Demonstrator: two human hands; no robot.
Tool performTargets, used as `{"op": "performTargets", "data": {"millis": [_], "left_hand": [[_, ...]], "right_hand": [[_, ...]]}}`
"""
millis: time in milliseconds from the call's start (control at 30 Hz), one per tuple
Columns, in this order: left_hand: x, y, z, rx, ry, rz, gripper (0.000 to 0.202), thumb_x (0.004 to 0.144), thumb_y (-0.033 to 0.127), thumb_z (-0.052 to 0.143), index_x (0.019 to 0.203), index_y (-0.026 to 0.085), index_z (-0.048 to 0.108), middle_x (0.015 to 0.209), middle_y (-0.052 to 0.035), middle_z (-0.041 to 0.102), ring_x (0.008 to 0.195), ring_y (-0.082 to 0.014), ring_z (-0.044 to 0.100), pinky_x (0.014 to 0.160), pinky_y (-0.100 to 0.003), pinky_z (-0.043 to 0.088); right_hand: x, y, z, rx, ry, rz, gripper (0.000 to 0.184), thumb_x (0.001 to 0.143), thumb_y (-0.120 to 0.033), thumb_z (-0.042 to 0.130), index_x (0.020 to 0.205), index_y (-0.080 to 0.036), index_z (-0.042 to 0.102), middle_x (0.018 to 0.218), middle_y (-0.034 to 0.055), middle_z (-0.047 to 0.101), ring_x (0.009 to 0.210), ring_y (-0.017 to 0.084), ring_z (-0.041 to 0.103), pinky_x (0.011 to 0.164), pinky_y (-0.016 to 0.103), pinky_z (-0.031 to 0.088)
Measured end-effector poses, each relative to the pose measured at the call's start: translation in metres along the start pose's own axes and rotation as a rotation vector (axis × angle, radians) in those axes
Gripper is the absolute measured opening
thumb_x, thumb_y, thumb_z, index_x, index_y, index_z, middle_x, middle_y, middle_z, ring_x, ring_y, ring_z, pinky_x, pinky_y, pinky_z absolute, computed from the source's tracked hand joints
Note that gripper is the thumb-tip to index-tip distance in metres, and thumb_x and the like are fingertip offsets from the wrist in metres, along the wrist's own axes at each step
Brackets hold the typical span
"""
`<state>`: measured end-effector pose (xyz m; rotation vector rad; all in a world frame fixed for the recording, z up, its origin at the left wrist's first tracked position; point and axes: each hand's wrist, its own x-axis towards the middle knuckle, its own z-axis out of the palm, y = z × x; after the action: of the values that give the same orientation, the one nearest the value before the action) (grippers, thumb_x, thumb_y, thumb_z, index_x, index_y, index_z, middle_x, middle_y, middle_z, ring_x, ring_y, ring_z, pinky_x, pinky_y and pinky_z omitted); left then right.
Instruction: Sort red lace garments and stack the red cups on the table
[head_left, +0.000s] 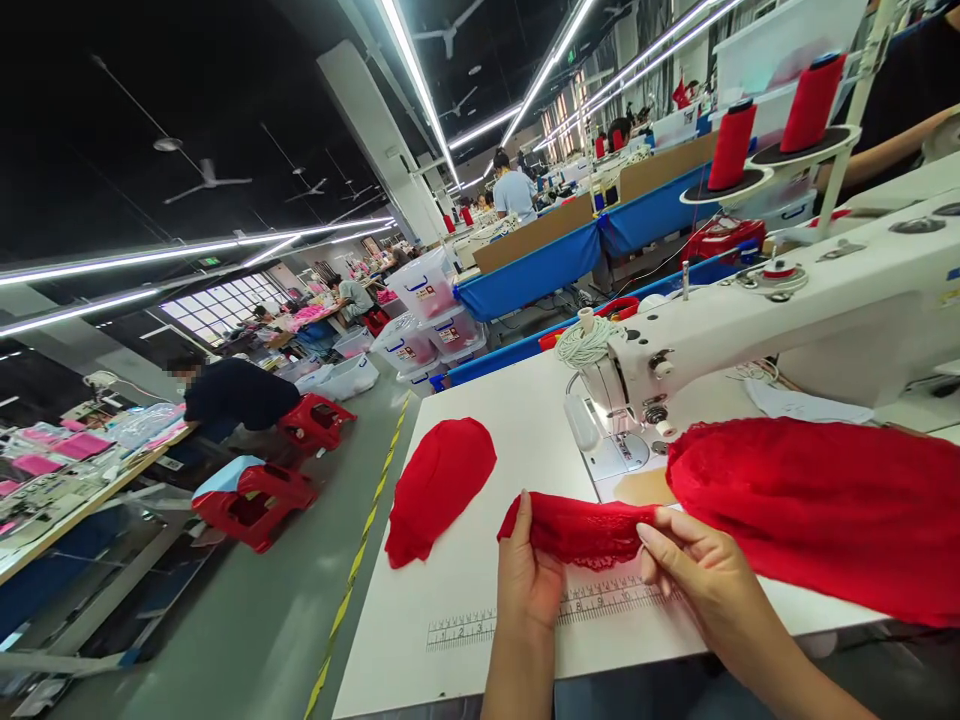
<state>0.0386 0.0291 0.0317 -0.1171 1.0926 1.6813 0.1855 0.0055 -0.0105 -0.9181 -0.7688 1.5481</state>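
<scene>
One lace-edged red piece (585, 532) is clamped, lower centre, by the fingers (522, 525) of the left hand (531, 580) and right hand (701, 570); two large red thread cones (732, 147) are mounted upper right.

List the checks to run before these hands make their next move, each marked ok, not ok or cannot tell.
1. Lace-edged red piece held at both ends: ok; left hand and right hand each grip one.
2. Hands clear of the needle area of the sewing machine: ok; both are on its near side.
3. Other red piece apart from the held one: ok; it lies to the left on the table.
4. Ruler markings fully visible: not ok; the hands hide parts.
5. Needle threaded: cannot tell; too small.
</scene>
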Motion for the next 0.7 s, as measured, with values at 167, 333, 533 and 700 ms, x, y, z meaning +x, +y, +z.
{"op": "performTargets", "data": {"millis": [167,333,533,700], "left_hand": [[0.001,-0.002,-0.001,0.005,-0.001,-0.006,0.012,0.088,0.004,0.059,0.080,0.012,0.063,0.069,-0.0019,0.071,0.057,-0.0105,0.068,0.053,-0.018,0.058],[0.001,-0.003,0.000,0.008,0.027,-0.028,0.012,0.088,0.006,0.060,0.080,0.013,0.063,0.069,-0.0021,0.070,0.057,-0.0105,0.068,0.055,-0.018,0.058],[0.005,-0.004,-0.003,0.051,-0.019,-0.023,0.011,0.087,0.007,0.061,0.079,0.015,0.063,0.072,-0.0002,0.070,0.062,-0.0086,0.067,0.062,-0.017,0.056],[0.001,0.005,-0.017,0.142,-0.167,-0.018,0.020,0.062,-0.002,0.075,0.072,0.013,0.067,0.068,-0.0016,0.070,0.063,-0.0136,0.065,0.063,-0.022,0.053]], "right_hand": [[-0.001,-0.004,0.003,0.059,0.054,0.025,0.042,0.059,-0.056,0.084,0.071,-0.017,0.071,0.062,0.0031,0.068,0.061,0.016,0.064,0.057,0.023,0.052],[-0.002,-0.006,0.002,0.090,0.039,0.034,0.043,0.057,-0.057,0.084,0.070,-0.019,0.071,0.055,0.0018,0.066,0.055,0.017,0.065,0.058,0.025,0.055],[-0.004,-0.006,0.001,0.041,0.041,0.040,0.044,0.059,-0.059,0.081,0.069,-0.018,0.069,0.057,0.0055,0.068,0.059,0.022,0.067,0.060,0.031,0.055],[-0.018,0.001,-0.016,-0.265,-0.043,0.057,0.034,0.070,-0.053,0.068,0.061,-0.022,0.061,0.046,0.0001,0.060,0.044,0.015,0.053,0.046,0.026,0.043]]}}
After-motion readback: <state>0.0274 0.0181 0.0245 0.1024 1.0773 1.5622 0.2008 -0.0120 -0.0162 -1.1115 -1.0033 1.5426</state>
